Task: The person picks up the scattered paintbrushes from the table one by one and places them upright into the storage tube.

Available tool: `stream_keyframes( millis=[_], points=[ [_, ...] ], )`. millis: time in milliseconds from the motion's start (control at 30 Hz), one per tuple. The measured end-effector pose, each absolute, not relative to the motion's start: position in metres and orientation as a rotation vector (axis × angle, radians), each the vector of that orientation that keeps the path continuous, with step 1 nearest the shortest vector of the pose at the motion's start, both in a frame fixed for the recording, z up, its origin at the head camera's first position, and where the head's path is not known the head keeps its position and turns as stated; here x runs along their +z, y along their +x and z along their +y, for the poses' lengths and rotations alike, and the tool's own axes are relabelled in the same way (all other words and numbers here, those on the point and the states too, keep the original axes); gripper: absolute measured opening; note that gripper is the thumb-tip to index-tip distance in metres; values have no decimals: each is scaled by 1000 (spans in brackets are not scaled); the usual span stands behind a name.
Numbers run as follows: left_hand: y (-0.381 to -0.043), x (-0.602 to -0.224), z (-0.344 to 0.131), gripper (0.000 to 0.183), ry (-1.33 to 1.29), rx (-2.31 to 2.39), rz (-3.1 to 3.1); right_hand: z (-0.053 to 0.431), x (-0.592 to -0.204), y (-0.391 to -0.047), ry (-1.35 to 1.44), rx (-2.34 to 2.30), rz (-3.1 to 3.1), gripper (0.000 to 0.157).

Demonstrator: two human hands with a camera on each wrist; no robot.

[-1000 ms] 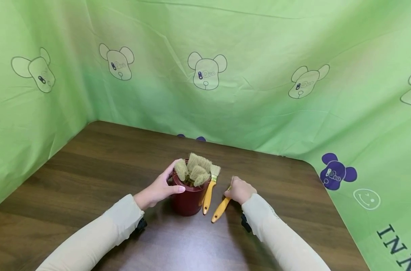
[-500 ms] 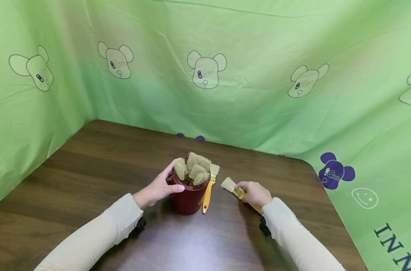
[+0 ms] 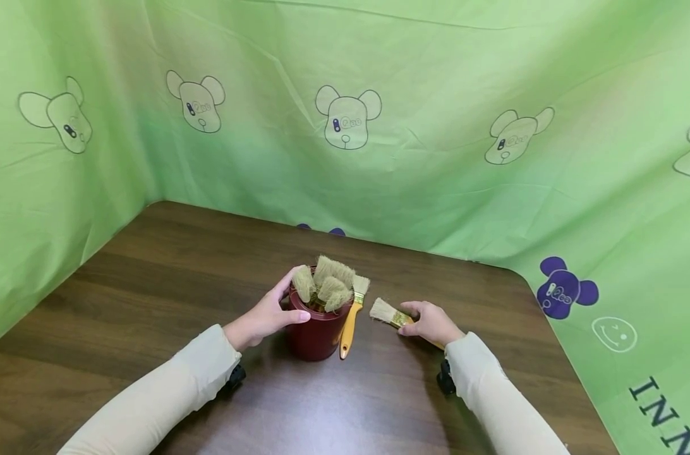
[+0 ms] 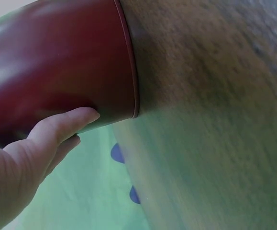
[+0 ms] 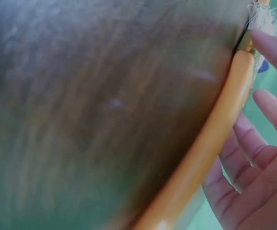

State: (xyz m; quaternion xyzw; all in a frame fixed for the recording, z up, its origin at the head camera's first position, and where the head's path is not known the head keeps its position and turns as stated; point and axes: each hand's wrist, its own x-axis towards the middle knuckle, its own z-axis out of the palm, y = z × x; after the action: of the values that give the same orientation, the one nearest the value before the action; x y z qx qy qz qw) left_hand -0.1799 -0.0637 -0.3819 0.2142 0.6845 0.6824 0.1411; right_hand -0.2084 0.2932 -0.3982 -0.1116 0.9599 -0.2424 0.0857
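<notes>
My left hand (image 3: pixel 268 319) holds the dark red cylindrical pot (image 3: pixel 313 338) at its left side, thumb at the near rim and fingers along the far side. Several pale-bristled paintbrushes (image 3: pixel 326 281) stand bristles up inside the pot. Right beside the pot is a yellow-handled paintbrush (image 3: pixel 348 330), bristles pointing away from me. Farther right, my right hand (image 3: pixel 433 323) is over a second yellow-handled brush (image 3: pixel 386 311), its bristles toward the pot. Thumb and index finger are spread around the metal collar; in the right wrist view the other fingers lie loosely apart behind the handle (image 5: pixel 210 129).
The brown wooden table (image 3: pixel 180 272) extends around the pot. Green printed cloth (image 3: pixel 424 170) hangs along its back and sides.
The right hand has moved right and turned the brush so its bristles point left. Since half a second ago, its thumb and index finger have spread apart. The left hand stays on the pot.
</notes>
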Motion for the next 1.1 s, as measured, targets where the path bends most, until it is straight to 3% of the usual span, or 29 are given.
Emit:
stream_keyframes(
  millis=[767, 1100],
  points=[
    [-181, -381, -63, 89, 598, 1961, 1965, 288, -398, -213, -313, -833, 2719, 41],
    [-181, -382, -64, 91, 615, 1964, 1971, 296, -376, -218, -311, -1022, 2669, 50]
  ],
)
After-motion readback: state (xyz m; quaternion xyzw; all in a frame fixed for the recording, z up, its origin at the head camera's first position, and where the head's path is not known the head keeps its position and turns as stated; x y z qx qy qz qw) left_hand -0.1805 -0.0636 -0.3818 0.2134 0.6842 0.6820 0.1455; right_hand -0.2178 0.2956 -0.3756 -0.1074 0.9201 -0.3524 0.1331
